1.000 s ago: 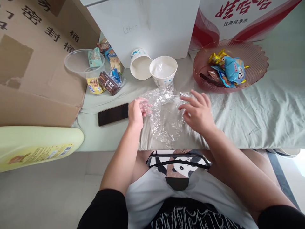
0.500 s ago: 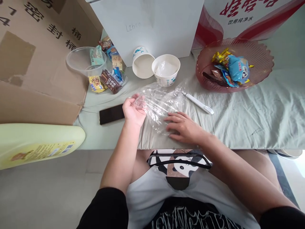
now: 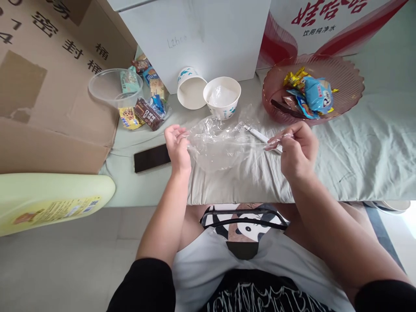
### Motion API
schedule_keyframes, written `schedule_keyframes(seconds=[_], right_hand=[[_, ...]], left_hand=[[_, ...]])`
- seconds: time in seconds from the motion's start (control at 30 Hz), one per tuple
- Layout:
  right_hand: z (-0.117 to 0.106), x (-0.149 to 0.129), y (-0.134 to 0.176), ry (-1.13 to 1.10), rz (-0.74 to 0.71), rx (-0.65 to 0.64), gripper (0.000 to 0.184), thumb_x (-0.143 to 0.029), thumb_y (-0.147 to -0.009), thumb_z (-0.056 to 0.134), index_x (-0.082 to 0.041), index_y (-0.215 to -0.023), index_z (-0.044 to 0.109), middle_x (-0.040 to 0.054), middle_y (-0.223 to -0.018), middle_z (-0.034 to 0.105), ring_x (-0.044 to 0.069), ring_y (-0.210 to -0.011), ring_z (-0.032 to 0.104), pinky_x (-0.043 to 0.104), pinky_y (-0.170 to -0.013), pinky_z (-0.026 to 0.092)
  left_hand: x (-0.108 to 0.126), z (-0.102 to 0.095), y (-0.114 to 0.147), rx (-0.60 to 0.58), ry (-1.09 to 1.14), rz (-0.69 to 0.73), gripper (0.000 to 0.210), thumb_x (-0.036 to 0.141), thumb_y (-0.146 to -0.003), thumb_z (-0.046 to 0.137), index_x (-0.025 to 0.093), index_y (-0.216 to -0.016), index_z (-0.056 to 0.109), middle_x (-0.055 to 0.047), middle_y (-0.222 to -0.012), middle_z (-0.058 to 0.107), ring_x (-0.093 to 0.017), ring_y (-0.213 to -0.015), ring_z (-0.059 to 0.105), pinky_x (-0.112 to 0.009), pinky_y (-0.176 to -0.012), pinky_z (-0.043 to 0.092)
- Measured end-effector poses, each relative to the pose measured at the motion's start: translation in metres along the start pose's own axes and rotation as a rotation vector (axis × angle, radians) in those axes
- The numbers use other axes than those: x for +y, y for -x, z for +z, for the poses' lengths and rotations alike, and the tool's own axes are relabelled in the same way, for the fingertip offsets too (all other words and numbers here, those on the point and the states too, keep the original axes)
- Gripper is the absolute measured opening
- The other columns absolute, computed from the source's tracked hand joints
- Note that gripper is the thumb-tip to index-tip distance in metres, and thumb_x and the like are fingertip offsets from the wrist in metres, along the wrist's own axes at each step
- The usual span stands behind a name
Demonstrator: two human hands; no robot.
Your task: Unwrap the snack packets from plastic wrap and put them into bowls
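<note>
A clear, crinkled plastic bag (image 3: 217, 149) stretches between my two hands above the cloth. My left hand (image 3: 178, 149) is curled at the bag's left side with the film between its fingers. My right hand (image 3: 299, 149) pinches the right end of the film, drawn out into a thin strip. Beneath that strip lies a white utility knife (image 3: 256, 133), partly covered by my right fingers. A black phone (image 3: 151, 158) rests left of my left hand. Behind the bag stands an upright paper bowl (image 3: 225, 112) with clear plastic inside, beside a paper cup (image 3: 190, 78) tipped on its side.
A pink ribbed bowl (image 3: 352, 89) holds wrapped snacks at the right. More snack packets (image 3: 149, 115) and a clear plastic tub (image 3: 97, 89) sit at the left. Cardboard (image 3: 65, 108) and white (image 3: 211, 39) boxes stand behind. A yellow-green jug (image 3: 58, 195) lies left.
My right hand has gone from lying spread on the bag to pinching its right end, farther right. The bag is now pulled out sideways. My left hand has stayed nearly in place.
</note>
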State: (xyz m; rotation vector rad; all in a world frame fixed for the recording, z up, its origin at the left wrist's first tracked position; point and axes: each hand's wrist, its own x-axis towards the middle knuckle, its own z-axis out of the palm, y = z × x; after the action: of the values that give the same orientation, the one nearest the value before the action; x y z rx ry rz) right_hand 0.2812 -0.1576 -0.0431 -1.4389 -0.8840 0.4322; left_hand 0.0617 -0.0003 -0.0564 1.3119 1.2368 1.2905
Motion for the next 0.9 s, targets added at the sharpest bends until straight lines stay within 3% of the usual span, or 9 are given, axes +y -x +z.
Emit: schedule_keyframes(seconds=[0.1,0.2,0.3,0.37,0.43,0.5,0.6,0.77,0.9], right_hand=[[0.003,-0.005,-0.001,0.063,0.008,0.091,0.032,-0.057,-0.095,0.054,-0.030,-0.084,0.041,-0.0033,-0.060,0.051,0.018,-0.049,0.053,0.035,-0.052,0.046],[0.004,-0.008,-0.003,0.064,-0.041,0.191,0.029,-0.055,-0.098,0.054,-0.032,-0.088,0.040,-0.0064,-0.056,0.042,0.017,-0.042,0.045,0.034,-0.045,0.035],[0.004,-0.008,-0.004,0.017,-0.056,0.216,0.027,-0.051,-0.099,0.058,-0.032,-0.090,0.041,-0.0072,-0.056,0.045,0.015,-0.039,0.041,0.033,-0.043,0.030],[0.004,-0.007,-0.005,0.016,-0.036,0.213,0.026,-0.049,-0.099,0.060,-0.031,-0.090,0.042,-0.0069,-0.058,0.048,0.014,-0.039,0.040,0.032,-0.041,0.028],[0.005,-0.006,-0.005,0.046,-0.015,0.219,0.026,-0.049,-0.099,0.060,-0.031,-0.089,0.042,-0.0066,-0.058,0.049,0.014,-0.039,0.041,0.032,-0.041,0.028],[0.005,-0.005,-0.005,0.084,-0.001,0.222,0.027,-0.050,-0.099,0.060,-0.031,-0.090,0.042,-0.0067,-0.058,0.048,0.014,-0.040,0.042,0.032,-0.042,0.029],[0.005,-0.003,-0.003,0.085,0.026,0.180,0.028,-0.054,-0.098,0.060,-0.030,-0.093,0.045,-0.0065,-0.058,0.051,0.015,-0.042,0.047,0.031,-0.044,0.034],[0.005,0.003,-0.002,-0.083,0.057,-0.036,0.042,-0.057,-0.091,0.068,-0.030,-0.118,0.052,-0.0020,-0.075,0.070,0.020,-0.065,0.069,0.039,-0.070,0.058],[0.003,0.005,-0.004,0.088,0.098,-0.160,0.027,-0.049,-0.088,0.071,-0.025,-0.098,0.064,0.0012,-0.081,0.074,0.021,-0.078,0.073,0.039,-0.078,0.058]], left_hand=[[-0.001,-0.004,0.004,0.034,-0.143,0.283,0.036,0.031,-0.074,0.059,0.026,-0.109,0.053,-0.007,-0.117,0.061,-0.025,-0.122,0.060,-0.037,-0.095,0.052],[0.006,-0.012,0.015,0.036,-0.227,0.508,0.032,0.048,-0.082,0.055,0.025,-0.104,0.058,-0.009,-0.115,0.062,-0.029,-0.121,0.060,-0.047,-0.104,0.050],[0.016,-0.017,0.034,-0.307,-0.230,0.654,0.048,0.068,-0.090,0.044,0.025,-0.094,0.065,-0.010,-0.103,0.067,-0.032,-0.113,0.066,-0.053,-0.107,0.051],[0.021,-0.015,0.048,-0.655,-0.241,0.672,0.057,0.074,-0.086,0.053,0.025,-0.112,0.068,-0.012,-0.116,0.071,-0.034,-0.121,0.065,-0.055,-0.112,0.050],[0.022,-0.010,0.058,-0.879,-0.340,0.647,0.070,0.064,-0.080,0.073,0.022,-0.134,0.061,-0.015,-0.136,0.067,-0.035,-0.132,0.061,-0.053,-0.115,0.050],[0.019,-0.005,0.060,-0.945,-0.455,0.591,0.063,0.045,-0.080,0.079,0.022,-0.137,0.061,-0.015,-0.143,0.065,-0.033,-0.135,0.061,-0.050,-0.114,0.052],[0.015,-0.003,0.054,-0.880,-0.463,0.482,0.015,0.031,-0.092,0.066,0.024,-0.102,0.073,-0.010,-0.128,0.074,-0.027,-0.120,0.070,-0.043,-0.102,0.058],[0.016,-0.007,0.040,-0.587,-0.199,0.259,0.029,0.042,-0.099,0.058,0.022,-0.086,0.074,-0.008,-0.095,0.080,-0.020,-0.090,0.075,-0.033,-0.085,0.060],[0.013,-0.006,0.031,-0.312,-0.016,0.036,0.033,0.051,-0.092,0.068,0.021,-0.079,0.068,-0.003,-0.076,0.075,-0.015,-0.070,0.072,-0.023,-0.060,0.055]])
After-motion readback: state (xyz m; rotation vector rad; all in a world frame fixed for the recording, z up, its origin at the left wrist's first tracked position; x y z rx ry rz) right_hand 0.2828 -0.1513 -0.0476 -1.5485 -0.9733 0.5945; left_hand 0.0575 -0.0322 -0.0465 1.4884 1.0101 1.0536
